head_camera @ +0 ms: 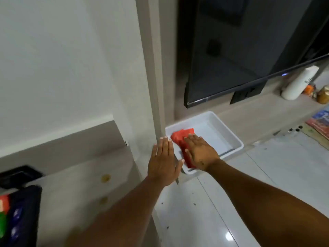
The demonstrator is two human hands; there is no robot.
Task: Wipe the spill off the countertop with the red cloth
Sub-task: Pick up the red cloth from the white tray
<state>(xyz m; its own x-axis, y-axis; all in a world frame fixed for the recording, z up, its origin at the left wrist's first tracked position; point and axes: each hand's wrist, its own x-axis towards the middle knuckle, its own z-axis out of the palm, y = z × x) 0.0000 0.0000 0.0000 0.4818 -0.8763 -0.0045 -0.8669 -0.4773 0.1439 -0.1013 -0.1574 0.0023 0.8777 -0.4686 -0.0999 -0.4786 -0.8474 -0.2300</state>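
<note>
The red cloth [179, 139] lies folded in a white plastic tray [229, 139] beside the wall corner. My right hand [201, 152] rests flat on top of the cloth with its fingers stretched out and not curled around it. Just to its left, my left hand [163, 161] hovers flat and holds nothing, fingertips near the wall's corner edge. The spill shows as two yellowish spots [106, 178] on the beige countertop [74, 193] at the lower left, apart from both hands.
A wall pillar [151, 86] stands between countertop and tray. A large black screen [249, 50] hangs above the tray. A white bottle [299, 84], a jar [323, 95] and books [320, 123] sit at the right. A dark bag [23, 216] and a black tray [19, 175] are at the left.
</note>
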